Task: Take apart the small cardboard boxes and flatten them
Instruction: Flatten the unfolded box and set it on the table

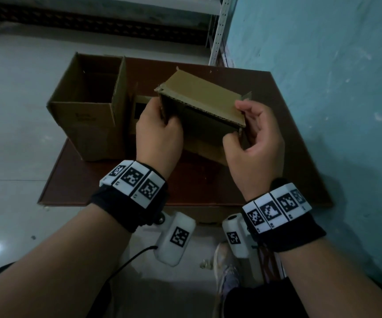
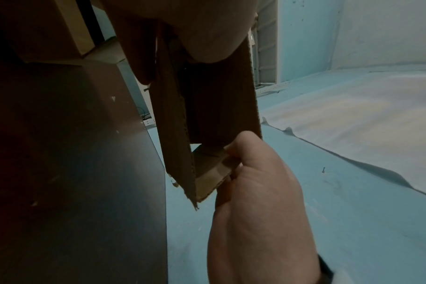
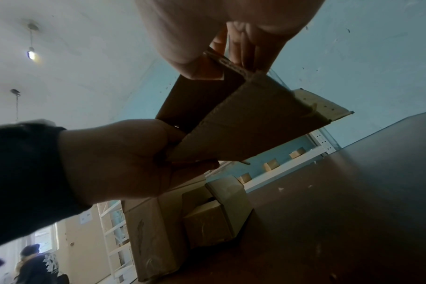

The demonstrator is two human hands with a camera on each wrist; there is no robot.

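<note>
Above the brown table point(image 1: 288, 157), both hands hold a small cardboard box point(image 1: 199, 99). Left hand point(image 1: 159, 136) grips its left end; right hand point(image 1: 254, 138) pinches what seems a corner flap.

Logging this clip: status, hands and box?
Left hand and right hand grip opposite ends of small box, held above table. Box not yet flat. Nothing obstructing.

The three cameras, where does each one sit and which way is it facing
Head: worn on the head, looking down at the table; both forearms, left hand and right hand show.
Left wrist: faces across the small box to the right hand.
Right wrist: looks up past the left hand toward the ceiling.
All share the small box.
</note>
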